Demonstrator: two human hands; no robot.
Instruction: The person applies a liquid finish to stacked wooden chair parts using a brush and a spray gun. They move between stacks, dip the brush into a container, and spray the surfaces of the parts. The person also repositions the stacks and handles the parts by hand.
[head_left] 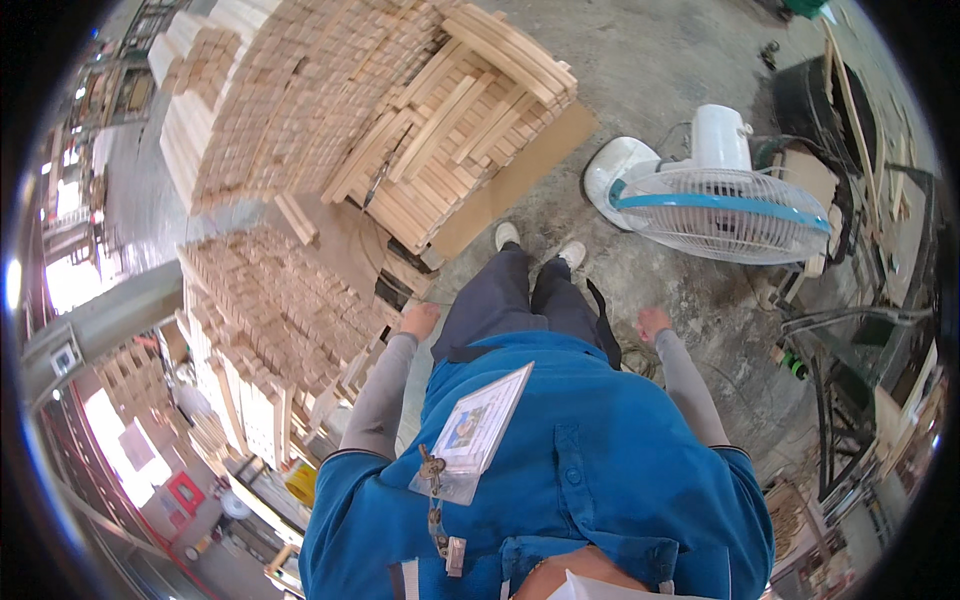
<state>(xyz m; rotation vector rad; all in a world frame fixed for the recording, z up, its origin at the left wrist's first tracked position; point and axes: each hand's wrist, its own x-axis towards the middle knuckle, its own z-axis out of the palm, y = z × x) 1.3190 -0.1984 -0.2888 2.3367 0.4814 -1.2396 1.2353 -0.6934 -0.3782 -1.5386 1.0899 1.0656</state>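
Observation:
My left hand [420,320] hangs beside my left hip, loosely curled, with nothing showing in it. It appears closest to the lower stack of short wooden blocks [280,300] on my left; I cannot tell if they touch. On the other side, my right hand [652,323] hangs away from my hip over the floor, its fingers curled in and nothing seen in them. Ahead to the left, a stack of pale wooden strips [470,120] lies on a brown sheet [515,180]. An ID card in a clear sleeve [480,430] hangs on my blue shirt.
A white fan with a blue band [720,205] stands ahead right on the concrete floor [640,60]. Beyond it are a black bin [815,105] and loose wood strips. Dark metal framing [830,400] lines the right. A tall wood stack [290,90] rises at far left.

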